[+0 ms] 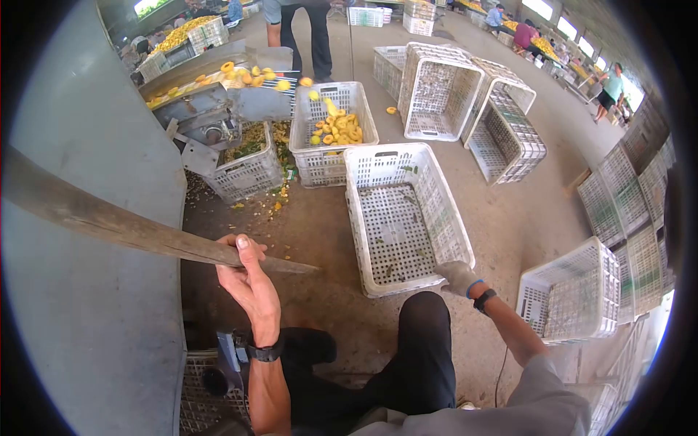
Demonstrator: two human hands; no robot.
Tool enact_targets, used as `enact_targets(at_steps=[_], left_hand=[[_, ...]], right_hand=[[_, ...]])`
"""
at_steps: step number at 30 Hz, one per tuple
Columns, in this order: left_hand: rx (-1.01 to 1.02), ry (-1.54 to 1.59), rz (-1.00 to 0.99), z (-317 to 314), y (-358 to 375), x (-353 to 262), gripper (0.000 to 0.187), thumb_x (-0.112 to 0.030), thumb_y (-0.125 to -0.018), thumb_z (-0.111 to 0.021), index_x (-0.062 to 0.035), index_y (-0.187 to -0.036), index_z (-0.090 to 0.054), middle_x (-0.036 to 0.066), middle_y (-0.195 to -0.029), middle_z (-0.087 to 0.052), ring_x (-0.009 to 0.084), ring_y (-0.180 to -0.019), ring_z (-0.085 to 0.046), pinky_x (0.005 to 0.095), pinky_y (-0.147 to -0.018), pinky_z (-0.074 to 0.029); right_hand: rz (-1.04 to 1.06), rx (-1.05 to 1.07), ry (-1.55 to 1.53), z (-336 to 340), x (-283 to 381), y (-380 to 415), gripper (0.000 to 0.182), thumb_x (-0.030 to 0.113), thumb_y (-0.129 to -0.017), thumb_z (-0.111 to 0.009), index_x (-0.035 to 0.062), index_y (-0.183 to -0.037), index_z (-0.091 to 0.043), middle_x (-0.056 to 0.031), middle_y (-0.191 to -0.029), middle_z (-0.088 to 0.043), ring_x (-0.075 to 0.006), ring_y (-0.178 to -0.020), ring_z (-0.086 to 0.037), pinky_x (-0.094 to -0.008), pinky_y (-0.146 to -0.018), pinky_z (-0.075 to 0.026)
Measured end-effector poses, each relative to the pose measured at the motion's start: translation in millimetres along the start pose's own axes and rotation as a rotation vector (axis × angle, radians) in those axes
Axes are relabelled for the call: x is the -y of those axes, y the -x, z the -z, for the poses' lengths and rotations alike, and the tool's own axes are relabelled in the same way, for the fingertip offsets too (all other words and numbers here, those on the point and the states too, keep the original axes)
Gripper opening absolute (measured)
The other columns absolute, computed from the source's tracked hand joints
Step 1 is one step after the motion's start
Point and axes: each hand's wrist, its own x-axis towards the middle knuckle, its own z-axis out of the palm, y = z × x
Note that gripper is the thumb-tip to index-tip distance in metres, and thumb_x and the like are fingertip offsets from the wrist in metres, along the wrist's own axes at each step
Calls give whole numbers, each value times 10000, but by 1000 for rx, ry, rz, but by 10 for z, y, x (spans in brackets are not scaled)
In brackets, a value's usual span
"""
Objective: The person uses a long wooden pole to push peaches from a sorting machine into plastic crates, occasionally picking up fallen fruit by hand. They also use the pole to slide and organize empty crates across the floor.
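My bare left hand (251,280) is wrapped round a wooden pole (131,229), close to its tapered end. The pole slants down from the far left, in front of a grey metal panel. My right hand (458,277), in a light work glove, grips the near right corner of a white plastic crate (374,287) on the floor. A few green leaves lie inside that crate. Just beyond it stands another white crate (309,161) with halved yellow-orange fruit (342,131) in it. Several fruit pieces are in the air or at the machine's outlet above that crate.
A metal sorting machine (254,102) carries fruit at the upper left. Under it, a crate (251,174) holds pits and scraps, some spilled on the floor. Several crates (440,94) lie on their sides at the back; more stand at right (574,291). A person (309,29) stands behind the machine.
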Motion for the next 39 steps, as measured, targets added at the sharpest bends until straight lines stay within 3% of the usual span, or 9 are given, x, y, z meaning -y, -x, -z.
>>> enact_targets(at_steps=[4, 7, 10, 14, 17, 20, 22, 29, 39], left_hand=[[-4, 5, 8, 22, -11, -8, 202, -196, -1097, -525, -13, -1015, -504, 39, -798, -495, 124, -731, -465, 367, -808, -539], [-14, 4, 15, 40, 12, -38, 195, -190, -1098, -510, -12, -1020, -495, 44, -796, -493, 129, -726, -463, 365, -796, -530], [-52, -31, -30, 96, 19, -58, 207, -200, -1097, -507, -7, -1025, -491, 50, -790, -490, 138, -720, -466, 360, -763, -512], [-113, -72, -50, 188, -12, -84, 245, -238, -1095, -520, -7, -1019, -493, 51, -776, -487, 146, -712, -466, 350, -692, -478], [-124, -106, -54, 270, -29, -47, 259, -256, -1099, -517, -11, -1021, -497, 47, -770, -478, 144, -712, -462, 345, -675, -473], [-159, -116, -32, 277, -29, -85, 313, -289, -1108, -498, -22, -944, -488, 33, -735, -441, 136, -679, -438, 328, -639, -451], [-197, -102, -44, 267, -45, -78, 386, -318, -1112, -489, -60, -831, -429, 14, -699, -382, 120, -629, -391, 307, -585, -398], [-217, -58, -33, 241, -35, -101, 444, -352, -1106, -503, -110, -772, -339, -15, -650, -327, 87, -561, -322, 278, -514, -309], [-101, -53, -16, 191, 11, -157, 418, -355, -1103, -510, -89, -792, -423, -11, -658, -372, 90, -575, -352, 291, -540, -327]], right_hand=[[111, -149, -27, -466, -210, -291, 315, 74, -858, -668, 142, -1156, -745, -166, -1003, -746, -386, -926, -723, -459, -844, -582], [187, 37, 72, -336, -78, -349, 290, 55, -872, -595, 135, -1107, -746, -158, -919, -734, -386, -865, -722, -476, -786, -582], [283, 101, 77, -416, 153, -322, 206, 89, -882, -619, 136, -1044, -738, -141, -882, -723, -371, -849, -722, -472, -741, -574], [368, 98, -28, -498, 305, -94, 211, 180, -937, -620, 161, -1117, -728, -122, -938, -730, -348, -861, -727, -437, -755, -587], [431, 27, -262, -679, 232, -48, 232, 171, -948, -608, 157, -1148, -726, -117, -971, -732, -342, -886, -727, -438, -772, -589], [503, 35, -169, -709, 406, -308, 272, 137, -949, -592, 162, -1192, -713, -124, -1008, -732, -348, -903, -725, -453, -776, -581], [474, 105, -74, -598, 630, -620, 320, 119, -942, -584, 175, -1234, -702, -143, -994, -733, -365, -897, -722, -471, -768, -575], [478, 106, -74, -511, 1141, -1436, 369, 107, -916, -591, 181, -1267, -676, -191, -899, -716, -406, -855, -712, -513, -735, -559], [391, 206, -93, 33, 1226, -1254, 463, 212, -919, -689, 181, -1377, -636, -164, -1130, -741, -372, -1029, -711, -456, -881, -568]])
